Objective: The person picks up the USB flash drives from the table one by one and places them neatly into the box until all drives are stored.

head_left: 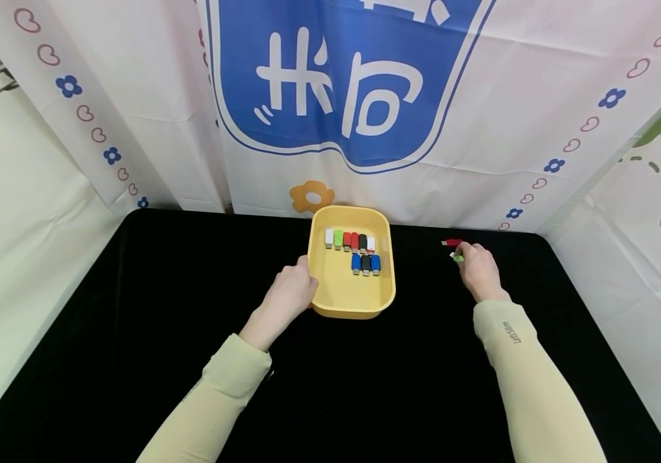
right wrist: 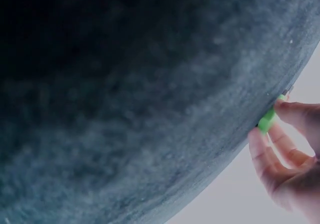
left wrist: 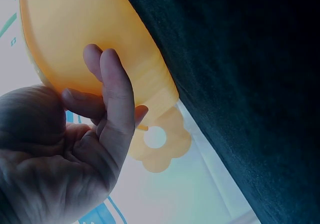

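A yellow plastic bin [head_left: 344,296] sits at the middle of the black table, and my left hand [head_left: 292,286] grips its left side. In the left wrist view, fingers [left wrist: 117,79] lie against the bin's outer wall. Over at the right, my right hand [head_left: 479,267] pinches a green USB stick [head_left: 458,258] between thumb and fingertips, close over the table cloth; its metal plug points left. A red USB stick [head_left: 452,243] lies on the cloth just beyond those fingers. Inside the bin, several USB sticks stand in two rows, among them a green one [head_left: 339,240] and a blue one [head_left: 356,263].
A black cloth [head_left: 191,270] covers the table. Behind it hangs a white curtain [head_left: 180,148] with a blue emblem, close to the bin's far end. White fabric walls [head_left: 643,257] border both sides.
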A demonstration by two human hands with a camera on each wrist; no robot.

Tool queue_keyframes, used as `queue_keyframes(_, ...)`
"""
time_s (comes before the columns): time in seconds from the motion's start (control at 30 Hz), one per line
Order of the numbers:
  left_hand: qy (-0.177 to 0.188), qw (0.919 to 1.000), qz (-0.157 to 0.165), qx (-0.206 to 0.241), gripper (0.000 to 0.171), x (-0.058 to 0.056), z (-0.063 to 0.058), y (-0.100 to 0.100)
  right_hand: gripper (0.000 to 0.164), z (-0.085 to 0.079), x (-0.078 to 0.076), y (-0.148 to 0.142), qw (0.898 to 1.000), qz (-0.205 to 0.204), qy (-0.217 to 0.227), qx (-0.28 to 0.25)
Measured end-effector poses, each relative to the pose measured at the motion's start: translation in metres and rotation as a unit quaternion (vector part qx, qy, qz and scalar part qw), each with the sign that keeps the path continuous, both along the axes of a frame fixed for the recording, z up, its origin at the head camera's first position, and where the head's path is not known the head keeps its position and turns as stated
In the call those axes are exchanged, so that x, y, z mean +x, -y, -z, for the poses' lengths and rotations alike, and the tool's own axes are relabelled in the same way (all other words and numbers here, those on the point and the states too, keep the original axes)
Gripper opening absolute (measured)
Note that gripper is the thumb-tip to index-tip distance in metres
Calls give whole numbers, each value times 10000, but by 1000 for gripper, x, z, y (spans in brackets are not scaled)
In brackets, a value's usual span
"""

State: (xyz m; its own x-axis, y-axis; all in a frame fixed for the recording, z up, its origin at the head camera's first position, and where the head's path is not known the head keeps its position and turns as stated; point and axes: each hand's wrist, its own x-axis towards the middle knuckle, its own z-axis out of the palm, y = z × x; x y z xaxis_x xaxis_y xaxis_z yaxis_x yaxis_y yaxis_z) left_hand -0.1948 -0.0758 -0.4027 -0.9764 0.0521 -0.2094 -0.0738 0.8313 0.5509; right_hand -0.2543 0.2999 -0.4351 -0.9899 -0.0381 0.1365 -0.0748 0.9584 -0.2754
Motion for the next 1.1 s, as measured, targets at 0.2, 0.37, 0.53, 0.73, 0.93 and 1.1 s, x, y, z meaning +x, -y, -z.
queue_keyframes(0.2,95,10000,0,3,39,-1,0,0,21,-4,1,0,9999,-89,43,-75)
queue_keyframes(0.37,70,10000,-4,-32,37,-1,0,0,19,-10,0,5,9994,-249,-47,-234)
queue_keyframes(0.53,-80,10000,18,-45,33,0,0,0,17,-25,-2,19,9963,-575,-484,-427)
queue_keyframes(0.73,-196,9998,86,-56,31,2,0,1,19,-35,-3,33,9941,-757,-593,-493)
queue_keyframes(0.93,-240,9996,103,-49,31,2,0,1,19,-39,-3,42,9891,-1000,-945,-534)
queue_keyframes(1.1,-281,9995,121,-66,29,2,0,1,14,-46,-6,52,9841,-1186,-1166,-622)
